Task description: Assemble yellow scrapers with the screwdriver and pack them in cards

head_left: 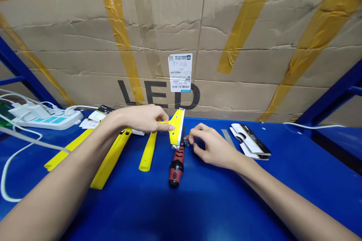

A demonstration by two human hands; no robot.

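My left hand [147, 117] pinches a yellow scraper head [177, 126] with a metal blade along its right edge, held above the table. Two small holes or fasteners show on its face. My right hand [210, 145] is at the table just right of it, fingers bent and thumb apart from the index finger. Its index fingertip touches or nearly touches a few tiny shiny screws [186, 143]. Between the hands lies a red and black screwdriver [177, 167], its tip pointing away and partly hidden by the scraper head. A loose yellow handle [147, 154] lies below my left hand.
More yellow handles [111, 162] lie at left, partly behind my forearm. A white power strip [53, 118] with cables stands far left. At right are a flat metal blade [227, 137] and folded black-and-white cards [250, 141]. A taped cardboard box [240, 94] rises behind the blue table [175, 214].
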